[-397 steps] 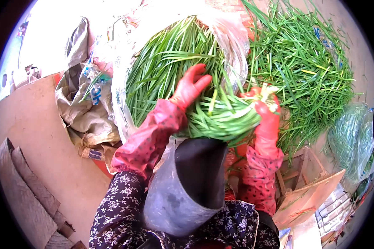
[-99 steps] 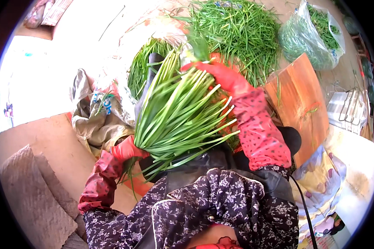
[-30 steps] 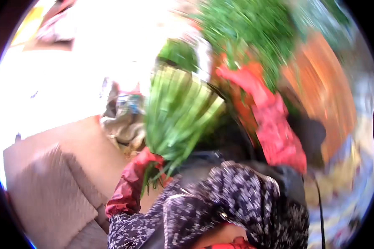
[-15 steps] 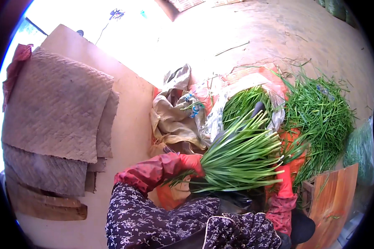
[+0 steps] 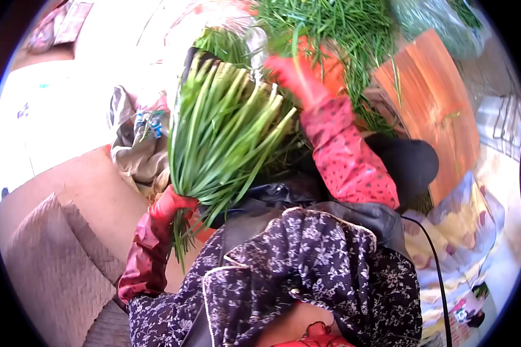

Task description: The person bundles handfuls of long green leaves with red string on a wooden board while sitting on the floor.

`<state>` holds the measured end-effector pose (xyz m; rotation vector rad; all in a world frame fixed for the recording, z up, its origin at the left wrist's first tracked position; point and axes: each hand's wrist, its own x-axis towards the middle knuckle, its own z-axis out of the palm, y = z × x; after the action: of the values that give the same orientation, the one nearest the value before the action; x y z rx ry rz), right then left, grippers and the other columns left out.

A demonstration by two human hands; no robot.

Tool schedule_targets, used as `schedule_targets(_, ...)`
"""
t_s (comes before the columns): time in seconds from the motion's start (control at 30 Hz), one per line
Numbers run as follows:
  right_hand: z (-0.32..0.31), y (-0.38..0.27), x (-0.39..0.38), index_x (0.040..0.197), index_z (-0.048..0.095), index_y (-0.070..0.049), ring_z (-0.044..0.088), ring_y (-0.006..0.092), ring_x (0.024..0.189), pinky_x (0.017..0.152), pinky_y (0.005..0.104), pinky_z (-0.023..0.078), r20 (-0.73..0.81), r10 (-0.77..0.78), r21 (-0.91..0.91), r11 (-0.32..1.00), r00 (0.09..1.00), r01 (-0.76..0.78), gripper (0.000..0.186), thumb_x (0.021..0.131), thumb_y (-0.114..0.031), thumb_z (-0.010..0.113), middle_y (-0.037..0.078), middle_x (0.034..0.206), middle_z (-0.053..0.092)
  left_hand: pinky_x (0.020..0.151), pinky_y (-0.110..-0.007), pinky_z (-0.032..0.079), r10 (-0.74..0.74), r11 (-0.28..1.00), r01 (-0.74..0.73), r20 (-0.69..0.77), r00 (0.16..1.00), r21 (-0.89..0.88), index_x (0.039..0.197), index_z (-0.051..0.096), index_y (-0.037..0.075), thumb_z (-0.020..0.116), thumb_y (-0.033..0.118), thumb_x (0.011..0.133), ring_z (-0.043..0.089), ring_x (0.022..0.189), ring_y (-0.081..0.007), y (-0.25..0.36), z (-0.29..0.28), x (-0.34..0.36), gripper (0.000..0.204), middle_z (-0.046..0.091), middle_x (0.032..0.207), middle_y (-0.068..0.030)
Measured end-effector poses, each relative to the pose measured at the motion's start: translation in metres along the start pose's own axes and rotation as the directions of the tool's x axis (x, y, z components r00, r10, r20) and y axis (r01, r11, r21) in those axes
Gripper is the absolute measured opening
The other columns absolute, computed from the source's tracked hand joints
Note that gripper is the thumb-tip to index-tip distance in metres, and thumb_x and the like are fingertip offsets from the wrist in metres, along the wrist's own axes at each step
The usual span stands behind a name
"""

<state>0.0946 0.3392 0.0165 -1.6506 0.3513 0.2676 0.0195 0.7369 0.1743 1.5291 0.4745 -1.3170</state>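
A thick bunch of garlic chives (image 5: 228, 130) fans upward from my left hand (image 5: 175, 202), which wears a red glove and is closed around the leafy end. The pale cut-looking stalk ends point up and to the right, while a few leaf tips hang below the fist. My right hand (image 5: 295, 78), also in a red glove, is raised to the right of the stalk ends, at the near edge of a loose green pile (image 5: 338, 23). Motion blurs its fingers, and one green blade shows beside them. Behind the bunch, more chives (image 5: 223, 46) lie in a pale plastic bag.
A slanted wooden board (image 5: 437, 110) stands right of the pile, near a clear plastic bag (image 5: 437, 26). Left of the bunch lies a crumpled beige sack (image 5: 134, 153). Brown quilted mats (image 5: 58, 266) are at lower left; patterned cloth (image 5: 460, 225) and a black cable (image 5: 437, 263) are at right.
My view has swung, shifting the scene. The bunch has tipped more upright in my left hand. My right hand has left the stalk ends and moved out toward the loose pile.
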Motion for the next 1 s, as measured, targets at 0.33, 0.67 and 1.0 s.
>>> schedule_targets(0.33, -0.024, 0.031, -0.109, 0.097, 0.065, -0.003, 0.059, 0.0142, 0.06, 0.055, 0.0278, 0.047, 0.165, 0.205, 0.056, 0.975, 0.965, -0.217, 0.04, 0.072, -0.033, 0.073, 0.008, 0.075, 0.066, 0.042, -0.032, 0.046, -0.011, 1.0, 0.011, 0.047, 0.999, -0.015, 0.098, 0.058, -0.001, 0.066, 0.005, 0.065, 0.055, 0.045, -0.0207, -0.01, 0.003, 0.01, 0.034, 0.059, 0.063, -0.0099)
schedule_targets(0.67, -0.083, 0.073, -0.072, 0.085, 0.067, -0.002, 0.058, 0.019, 0.052, 0.051, 0.0332, 0.046, -0.229, 0.39, -0.224, 0.87, 0.892, -0.438, 0.037, 0.08, -0.039, 0.064, 0.008, 0.062, 0.061, 0.041, -0.029, 0.044, -0.029, 0.998, 0.029, -0.005, 1.0, 0.05, 0.095, 0.057, -0.001, 0.071, 0.012, 0.064, 0.053, 0.042, -0.0184, 0.0, 0.007, 0.0, 0.036, 0.057, 0.058, -0.0092)
schedule_targets(1.0, 0.046, 0.094, -0.084, 0.094, 0.065, -0.009, 0.065, 0.0349, 0.08, 0.067, 0.0455, 0.052, -0.013, -0.113, -0.751, 0.657, 0.993, 0.065, 0.023, 0.077, -0.023, 0.059, 0.016, 0.085, 0.067, 0.039, -0.028, 0.042, -0.03, 0.994, 0.044, -0.132, 0.991, 0.1, 0.091, 0.059, -0.001, 0.069, 0.005, 0.066, 0.052, 0.041, -0.0181, 0.019, 0.018, -0.021, 0.028, 0.058, 0.06, -0.0096)
